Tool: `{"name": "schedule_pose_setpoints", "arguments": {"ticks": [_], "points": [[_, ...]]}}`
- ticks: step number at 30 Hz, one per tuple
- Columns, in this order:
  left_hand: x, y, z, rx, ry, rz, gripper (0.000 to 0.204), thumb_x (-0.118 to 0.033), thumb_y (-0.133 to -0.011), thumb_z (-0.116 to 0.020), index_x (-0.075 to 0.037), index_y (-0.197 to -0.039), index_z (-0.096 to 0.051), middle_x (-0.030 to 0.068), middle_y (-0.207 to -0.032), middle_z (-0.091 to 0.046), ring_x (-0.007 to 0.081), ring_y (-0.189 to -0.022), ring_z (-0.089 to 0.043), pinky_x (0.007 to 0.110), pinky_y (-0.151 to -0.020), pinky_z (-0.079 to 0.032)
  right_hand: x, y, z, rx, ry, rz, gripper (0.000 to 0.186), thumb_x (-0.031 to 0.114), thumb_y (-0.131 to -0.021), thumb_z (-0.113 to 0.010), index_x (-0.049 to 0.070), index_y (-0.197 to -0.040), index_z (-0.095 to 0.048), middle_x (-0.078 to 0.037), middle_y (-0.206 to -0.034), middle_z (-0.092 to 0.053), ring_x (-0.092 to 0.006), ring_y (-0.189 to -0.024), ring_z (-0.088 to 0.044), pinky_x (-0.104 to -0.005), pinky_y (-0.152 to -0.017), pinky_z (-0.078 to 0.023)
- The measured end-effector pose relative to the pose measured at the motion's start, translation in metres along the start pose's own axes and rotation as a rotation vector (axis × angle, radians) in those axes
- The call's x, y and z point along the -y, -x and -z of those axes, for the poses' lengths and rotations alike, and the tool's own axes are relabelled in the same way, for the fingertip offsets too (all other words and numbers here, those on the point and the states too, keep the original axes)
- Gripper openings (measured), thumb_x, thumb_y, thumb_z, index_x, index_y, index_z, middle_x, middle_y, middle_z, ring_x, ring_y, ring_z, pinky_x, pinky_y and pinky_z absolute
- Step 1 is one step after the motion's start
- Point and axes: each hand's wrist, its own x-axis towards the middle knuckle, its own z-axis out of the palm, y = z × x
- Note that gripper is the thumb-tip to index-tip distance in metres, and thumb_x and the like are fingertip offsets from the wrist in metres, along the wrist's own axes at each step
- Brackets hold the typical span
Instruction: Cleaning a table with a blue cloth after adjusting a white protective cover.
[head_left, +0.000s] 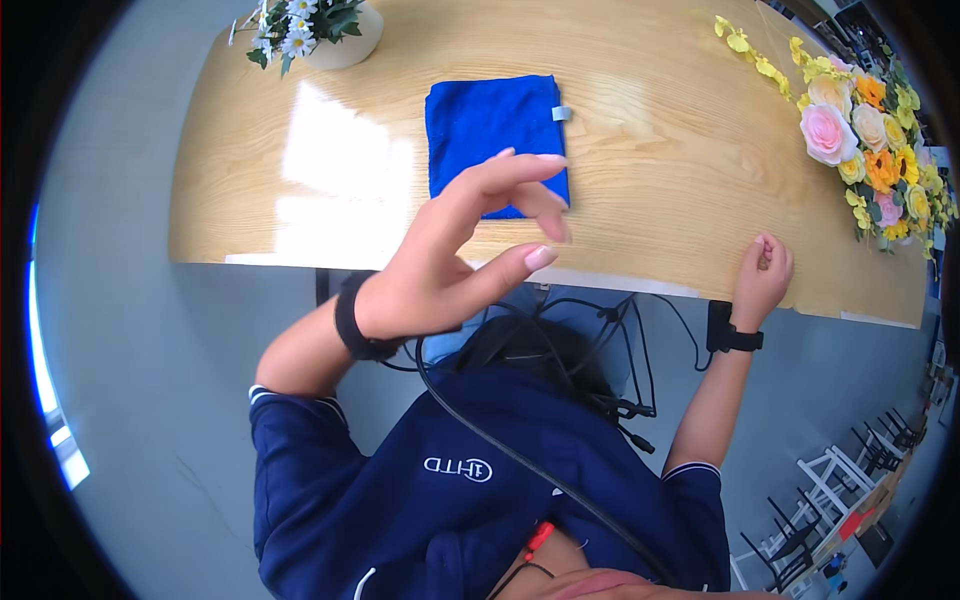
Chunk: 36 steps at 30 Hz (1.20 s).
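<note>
A folded blue cloth lies flat on the wooden table, a small white tag sticking out from its right edge. Raised over the cloth's near side is my left hand, its fingers bent but apart and nothing held; it hides part of the cloth's lower edge. Whether the fingertips touch the cloth, I cannot tell. Well to the right, my right hand rests at the table's near edge with its fingers curled in and no object showing. Black bands circle both wrists.
White daisies in a pale pot stand at the far left of the table. A bouquet of pink, orange and yellow flowers occupies the right end. Black cables hang below the near edge. Chairs stand farther off at lower right.
</note>
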Motion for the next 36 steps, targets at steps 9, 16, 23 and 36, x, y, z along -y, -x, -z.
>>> {"name": "schedule_pose_setpoints", "arguments": {"ticks": [9,16,23,36], "points": [[-0.004,0.034,-0.021,-0.225,0.232,-0.112,0.054,-0.004,-0.083,-0.055,-0.006,-0.131,-0.029,0.0038,-0.080,-0.057,0.0192,-0.085,-0.054,0.047,-0.102,-0.031,-0.006,0.001,-0.003,-0.068,-0.079,-0.033,0.013,0.012,-0.086,-0.059,0.002,-0.092,-0.063,-0.006,-0.085,-0.059,-0.0166,-0.073,-0.055,-0.0284,-0.066,-0.047],[-0.006,0.047,-0.026,-0.222,0.276,-0.137,0.056,-0.004,-0.083,-0.055,-0.005,-0.132,-0.029,0.0027,-0.079,-0.057,0.0185,-0.087,-0.054,0.045,-0.102,-0.031,-0.006,0.004,-0.002,-0.068,-0.054,-0.047,0.015,0.014,-0.086,-0.059,0.001,-0.092,-0.063,-0.007,-0.085,-0.058,-0.0170,-0.074,-0.054,-0.0285,-0.068,-0.047],[-0.007,0.050,-0.029,-0.251,0.495,-0.136,0.055,0.002,-0.083,-0.058,0.001,-0.130,-0.031,0.0074,-0.085,-0.056,0.0154,-0.080,-0.056,0.031,-0.080,-0.043,-0.005,0.003,-0.003,-0.054,-0.062,-0.059,0.016,0.015,-0.087,-0.058,0.001,-0.094,-0.062,-0.007,-0.087,-0.058,-0.0170,-0.076,-0.055,-0.0289,-0.069,-0.047],[-0.005,0.050,-0.023,-0.251,0.496,-0.072,0.057,0.003,-0.079,-0.059,-0.001,-0.129,-0.033,0.0041,-0.084,-0.054,0.0144,-0.081,-0.054,0.035,-0.093,-0.037,-0.009,0.001,-0.006,-0.072,-0.050,-0.031,0.013,0.011,-0.085,-0.059,0.002,-0.092,-0.062,-0.007,-0.084,-0.058,-0.0178,-0.075,-0.056,-0.0289,-0.067,-0.047]]}}
